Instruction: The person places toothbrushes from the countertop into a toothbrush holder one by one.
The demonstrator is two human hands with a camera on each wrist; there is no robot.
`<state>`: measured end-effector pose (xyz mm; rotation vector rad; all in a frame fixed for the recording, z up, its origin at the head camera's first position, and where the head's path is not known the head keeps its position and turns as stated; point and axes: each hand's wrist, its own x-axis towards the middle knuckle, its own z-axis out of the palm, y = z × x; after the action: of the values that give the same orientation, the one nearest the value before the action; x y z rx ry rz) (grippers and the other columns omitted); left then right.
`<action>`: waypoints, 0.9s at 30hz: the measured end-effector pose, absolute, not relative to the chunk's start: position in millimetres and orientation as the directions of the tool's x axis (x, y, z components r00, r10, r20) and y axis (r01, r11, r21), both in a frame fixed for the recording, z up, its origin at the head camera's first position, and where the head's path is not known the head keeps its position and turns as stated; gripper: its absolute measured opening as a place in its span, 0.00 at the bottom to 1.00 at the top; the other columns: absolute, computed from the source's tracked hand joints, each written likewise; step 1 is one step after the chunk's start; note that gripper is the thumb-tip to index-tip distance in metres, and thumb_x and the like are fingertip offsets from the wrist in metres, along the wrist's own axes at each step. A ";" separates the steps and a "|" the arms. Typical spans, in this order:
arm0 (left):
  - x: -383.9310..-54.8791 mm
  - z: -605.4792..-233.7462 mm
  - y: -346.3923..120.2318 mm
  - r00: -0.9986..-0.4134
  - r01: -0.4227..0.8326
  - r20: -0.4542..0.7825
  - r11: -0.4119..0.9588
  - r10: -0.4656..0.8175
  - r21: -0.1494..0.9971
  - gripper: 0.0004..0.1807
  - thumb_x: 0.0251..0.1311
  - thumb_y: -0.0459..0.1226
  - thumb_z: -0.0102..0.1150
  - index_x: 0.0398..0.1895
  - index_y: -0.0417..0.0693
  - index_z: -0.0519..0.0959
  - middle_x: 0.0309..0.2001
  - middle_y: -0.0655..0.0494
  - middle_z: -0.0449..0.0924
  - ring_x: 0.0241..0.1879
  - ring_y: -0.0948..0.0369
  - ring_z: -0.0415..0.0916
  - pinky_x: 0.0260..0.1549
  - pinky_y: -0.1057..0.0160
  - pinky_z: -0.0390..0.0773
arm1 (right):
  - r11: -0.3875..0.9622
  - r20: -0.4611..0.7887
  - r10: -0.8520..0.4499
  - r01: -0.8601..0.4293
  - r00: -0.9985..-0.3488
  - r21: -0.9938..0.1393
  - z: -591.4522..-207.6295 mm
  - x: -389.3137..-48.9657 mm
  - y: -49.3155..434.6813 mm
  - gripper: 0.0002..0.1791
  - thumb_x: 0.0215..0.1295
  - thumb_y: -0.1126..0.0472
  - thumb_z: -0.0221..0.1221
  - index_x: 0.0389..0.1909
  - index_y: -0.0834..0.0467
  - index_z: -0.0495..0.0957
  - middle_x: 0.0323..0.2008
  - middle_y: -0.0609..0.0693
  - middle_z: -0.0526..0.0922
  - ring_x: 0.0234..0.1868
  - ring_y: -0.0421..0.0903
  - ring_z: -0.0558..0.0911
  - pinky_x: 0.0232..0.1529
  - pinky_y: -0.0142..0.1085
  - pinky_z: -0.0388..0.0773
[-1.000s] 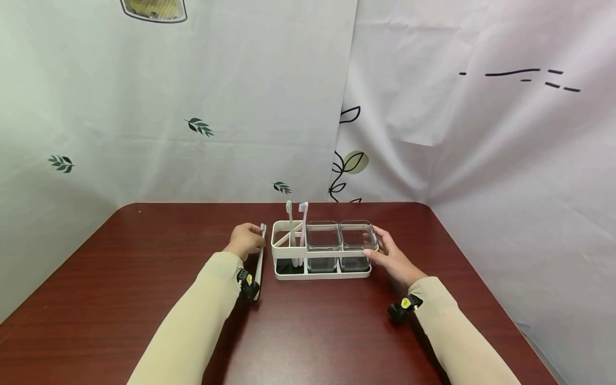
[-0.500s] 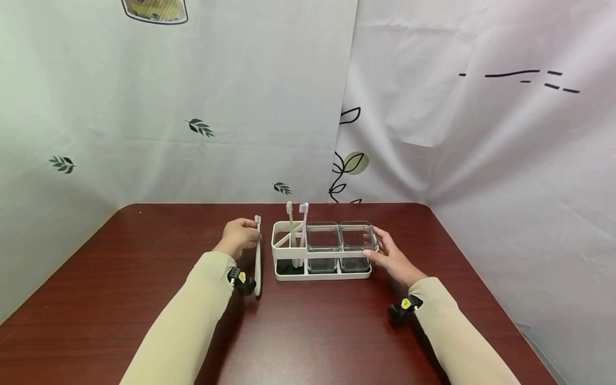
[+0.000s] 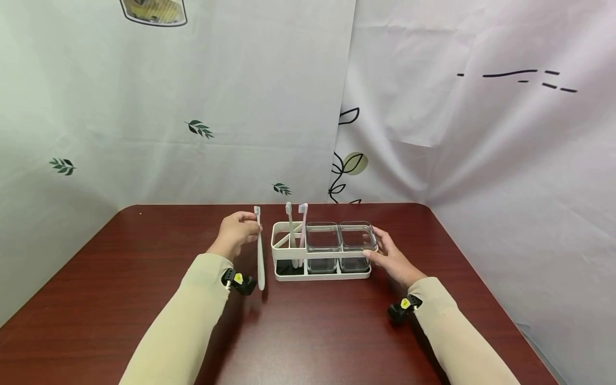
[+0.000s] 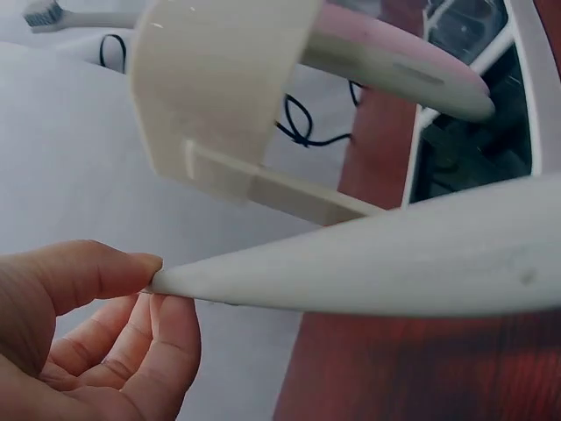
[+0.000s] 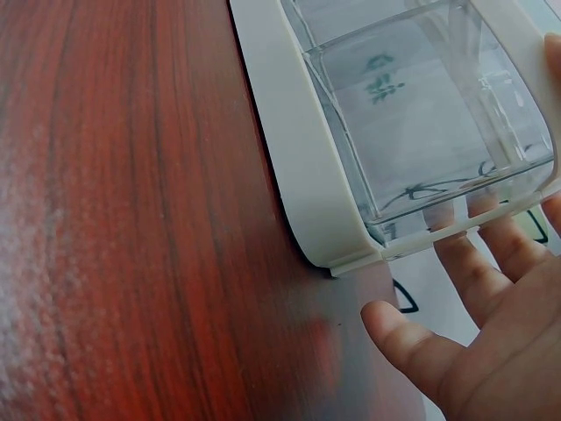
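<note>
My left hand (image 3: 236,234) pinches a white toothbrush (image 3: 260,262) near its neck, between thumb and fingertips. The brush stands almost upright, bristles up, just left of a white toothbrush holder (image 3: 289,253). In the left wrist view its thick handle (image 4: 377,263) crosses in front of the holder. Two toothbrushes, one pale (image 3: 291,227) and one pink (image 3: 304,219), stand in the holder's left section. Two clear square cups (image 3: 323,235) fill its right side. My right hand (image 3: 392,259) grips the holder's right end, thumb on the front rail and fingers around the side.
The holder stands on a dark red wooden table (image 3: 308,331) with rounded far corners. Behind the table hangs a white cloth (image 3: 260,107) printed with leaves. More white cloth (image 3: 520,176) runs along the right side.
My left hand has raised the white toothbrush and moved slightly left, and the brush has gone from slanting to nearly upright. The right hand and holder have stayed in place.
</note>
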<state>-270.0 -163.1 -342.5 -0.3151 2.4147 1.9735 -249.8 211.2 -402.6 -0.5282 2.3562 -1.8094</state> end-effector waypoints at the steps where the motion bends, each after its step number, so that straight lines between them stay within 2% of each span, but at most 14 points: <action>1: -268.9 -341.0 -163.4 -0.981 -0.153 -0.126 0.188 -0.148 0.970 0.22 0.61 0.28 0.55 0.60 0.36 0.69 0.49 0.40 0.79 0.41 0.57 0.80 0.42 0.61 0.81 | 0.224 0.110 -0.346 -0.196 -0.932 -0.955 -402.6 -249.7 211.2 0.38 0.70 0.59 0.55 0.74 0.55 0.45 0.70 0.65 0.57 0.70 0.60 0.60 0.57 0.45 0.70; 10: -259.9 -328.8 -161.5 -0.988 -0.064 -0.041 0.155 -0.149 0.986 0.23 0.59 0.24 0.55 0.59 0.34 0.69 0.41 0.47 0.80 0.35 0.64 0.80 0.34 0.67 0.81 | 0.216 0.131 -0.351 -0.217 -0.927 -0.952 -401.3 -248.4 210.3 0.38 0.70 0.61 0.54 0.74 0.58 0.44 0.69 0.68 0.56 0.69 0.63 0.61 0.57 0.47 0.70; 12: -257.6 -326.3 -159.2 -0.988 -0.058 -0.035 0.150 -0.152 0.987 0.23 0.58 0.24 0.55 0.59 0.35 0.70 0.43 0.44 0.80 0.33 0.66 0.80 0.33 0.68 0.81 | 0.209 0.132 -0.349 -0.214 -0.928 -0.954 -401.9 -248.5 210.1 0.38 0.70 0.62 0.54 0.74 0.58 0.44 0.69 0.69 0.57 0.68 0.63 0.61 0.57 0.48 0.70; 15: -254.2 -323.0 -155.8 -0.987 -0.040 -0.018 0.137 -0.157 0.990 0.22 0.58 0.24 0.56 0.58 0.35 0.70 0.46 0.42 0.80 0.31 0.67 0.79 0.32 0.69 0.80 | 0.206 0.132 -0.352 -0.214 -0.927 -0.955 -402.8 -248.8 210.5 0.38 0.71 0.62 0.53 0.74 0.58 0.44 0.70 0.68 0.56 0.69 0.63 0.60 0.57 0.48 0.70; 21: -245.9 -315.4 -151.7 -0.986 0.014 0.030 0.100 -0.163 0.995 0.22 0.58 0.23 0.56 0.57 0.32 0.70 0.37 0.51 0.79 0.30 0.67 0.79 0.32 0.69 0.81 | 0.204 0.132 -0.356 -0.215 -0.925 -0.955 -403.9 -249.6 211.2 0.38 0.71 0.62 0.53 0.74 0.58 0.43 0.70 0.68 0.56 0.69 0.64 0.60 0.57 0.48 0.70; 27: -233.8 -307.2 -146.2 -0.985 0.055 0.059 0.033 -0.161 0.998 0.22 0.56 0.22 0.58 0.55 0.33 0.70 0.37 0.52 0.79 0.32 0.66 0.80 0.34 0.68 0.81 | 0.205 0.130 -0.356 -0.213 -0.925 -0.955 -403.1 -249.2 211.2 0.38 0.71 0.61 0.54 0.74 0.57 0.43 0.70 0.68 0.56 0.69 0.63 0.60 0.58 0.50 0.70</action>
<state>-233.8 -146.2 -307.2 -0.1234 2.3625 2.2970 -249.2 211.2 -403.1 -0.5572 2.3437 -1.8265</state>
